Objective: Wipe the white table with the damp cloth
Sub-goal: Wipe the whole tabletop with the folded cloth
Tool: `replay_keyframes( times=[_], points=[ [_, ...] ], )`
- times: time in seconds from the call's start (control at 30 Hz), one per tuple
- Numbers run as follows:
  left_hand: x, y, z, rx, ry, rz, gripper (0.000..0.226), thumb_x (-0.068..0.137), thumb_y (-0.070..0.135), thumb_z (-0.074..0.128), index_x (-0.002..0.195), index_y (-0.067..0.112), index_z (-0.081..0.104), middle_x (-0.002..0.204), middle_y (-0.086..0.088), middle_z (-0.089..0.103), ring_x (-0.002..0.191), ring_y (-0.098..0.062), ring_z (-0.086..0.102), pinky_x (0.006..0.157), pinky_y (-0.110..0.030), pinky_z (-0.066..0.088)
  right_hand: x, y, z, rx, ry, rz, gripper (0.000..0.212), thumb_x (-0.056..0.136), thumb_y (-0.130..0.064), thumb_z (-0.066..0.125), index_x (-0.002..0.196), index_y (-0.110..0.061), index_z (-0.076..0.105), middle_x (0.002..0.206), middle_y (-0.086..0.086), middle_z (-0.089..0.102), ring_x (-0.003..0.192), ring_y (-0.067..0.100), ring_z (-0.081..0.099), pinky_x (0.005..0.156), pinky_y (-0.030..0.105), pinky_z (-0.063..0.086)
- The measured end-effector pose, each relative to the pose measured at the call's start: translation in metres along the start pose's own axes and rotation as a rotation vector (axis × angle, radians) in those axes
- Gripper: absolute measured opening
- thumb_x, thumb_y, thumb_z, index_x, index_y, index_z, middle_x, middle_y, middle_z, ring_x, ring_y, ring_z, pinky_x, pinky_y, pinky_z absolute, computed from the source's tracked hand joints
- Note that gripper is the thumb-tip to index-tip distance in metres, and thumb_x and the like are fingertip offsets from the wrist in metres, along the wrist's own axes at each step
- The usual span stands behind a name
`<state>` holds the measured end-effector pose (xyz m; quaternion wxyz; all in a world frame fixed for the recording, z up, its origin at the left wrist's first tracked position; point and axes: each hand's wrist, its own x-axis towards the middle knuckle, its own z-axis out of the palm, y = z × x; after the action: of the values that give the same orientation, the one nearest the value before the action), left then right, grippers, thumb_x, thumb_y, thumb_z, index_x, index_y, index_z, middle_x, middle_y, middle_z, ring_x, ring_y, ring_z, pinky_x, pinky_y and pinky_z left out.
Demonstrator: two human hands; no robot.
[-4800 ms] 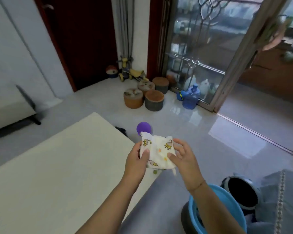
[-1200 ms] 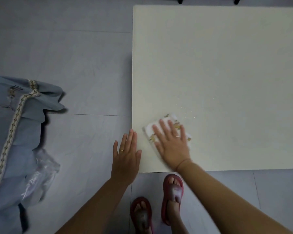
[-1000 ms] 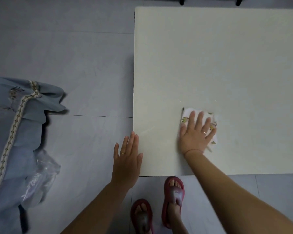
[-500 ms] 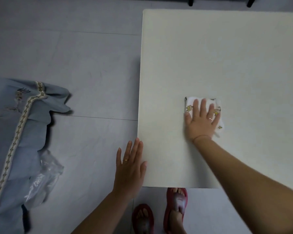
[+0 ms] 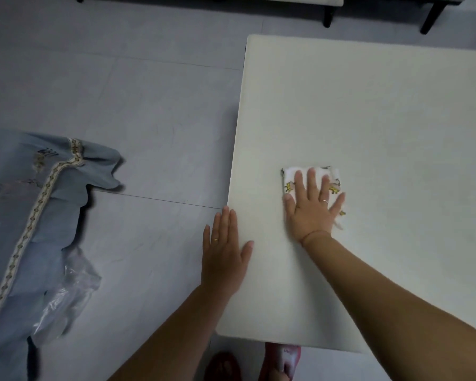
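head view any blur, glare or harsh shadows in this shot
Head view: dim, flat light, no glare on the white rectangular table; the right hand on the white printed cloth is slightly motion-blurred; dark shadow edges the pale blue trimmed fabric.

Cloth, held up between both hands clear of the bench 4.8 s back, now lies flat on the top under the right hand, straight fingers pressing it. Over the last 1.2 s it travelled from the near left corner rightward, then further from the near edge. Left hand, earlier beside the left edge, now overlaps it, thumb on top.
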<state>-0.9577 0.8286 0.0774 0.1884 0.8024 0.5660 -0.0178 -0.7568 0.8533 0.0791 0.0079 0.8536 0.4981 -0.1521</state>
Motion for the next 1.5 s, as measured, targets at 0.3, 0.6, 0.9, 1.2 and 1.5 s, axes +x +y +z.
replay_keyframes(
  times=[0.3, 0.6, 0.9, 1.2, 1.5],
  points=[
    [0.008, 0.014, 0.002, -0.028, 0.006, -0.059, 0.079, 0.094, 0.056, 0.026, 0.15, 0.01, -0.005, 0.16, -0.009, -0.006, 0.147, -0.023, 0.005, 0.117, -0.036, -0.001, 0.019, -0.015, -0.004, -0.26, -0.029, -0.69, 0.059, 0.094, -0.053, 0.012, 0.148, -0.035, -0.001, 0.16, -0.007, -0.001, 0.146, 0.023, -0.007, 0.111, 0.056, -0.014],
    [0.009, 0.016, 0.006, -0.074, 0.042, -0.047, 0.077, 0.094, 0.053, 0.026, 0.15, 0.008, -0.001, 0.158, -0.009, -0.005, 0.146, -0.024, 0.003, 0.118, -0.042, 0.012, 0.027, -0.072, 0.006, -0.123, -0.022, -0.247, 0.065, 0.092, -0.055, 0.005, 0.148, -0.027, -0.012, 0.158, -0.003, -0.016, 0.143, 0.033, -0.016, 0.105, 0.058, -0.021],
    [0.011, 0.009, -0.003, -0.098, -0.025, -0.01, 0.078, 0.092, 0.056, 0.022, 0.147, 0.014, -0.014, 0.155, -0.002, -0.02, 0.144, -0.018, -0.015, 0.119, -0.035, -0.006, 0.078, -0.015, -0.018, -0.147, -0.001, -0.286, 0.061, 0.094, -0.056, 0.013, 0.149, -0.033, -0.002, 0.159, -0.004, -0.008, 0.146, 0.024, -0.011, 0.115, 0.049, -0.01],
    [0.047, 0.0, -0.013, -0.083, -0.029, 0.068, 0.08, 0.095, 0.056, 0.029, 0.148, 0.016, -0.015, 0.153, 0.0, -0.026, 0.142, -0.015, -0.021, 0.115, -0.031, -0.013, 0.064, -0.074, -0.006, -0.177, -0.015, -0.485, 0.062, 0.094, -0.057, 0.011, 0.149, -0.033, -0.004, 0.159, -0.006, -0.008, 0.145, 0.026, -0.012, 0.111, 0.051, -0.016],
    [0.112, 0.009, -0.03, -0.077, 0.023, 0.061, 0.075, 0.098, 0.048, 0.029, 0.15, 0.01, -0.009, 0.158, -0.006, -0.016, 0.146, -0.019, -0.013, 0.117, -0.031, -0.009, 0.122, -0.068, -0.019, -0.037, 0.016, 0.07, 0.062, 0.096, -0.053, 0.012, 0.149, -0.028, -0.01, 0.158, -0.004, -0.015, 0.144, 0.031, -0.016, 0.11, 0.059, -0.014]
  ],
)
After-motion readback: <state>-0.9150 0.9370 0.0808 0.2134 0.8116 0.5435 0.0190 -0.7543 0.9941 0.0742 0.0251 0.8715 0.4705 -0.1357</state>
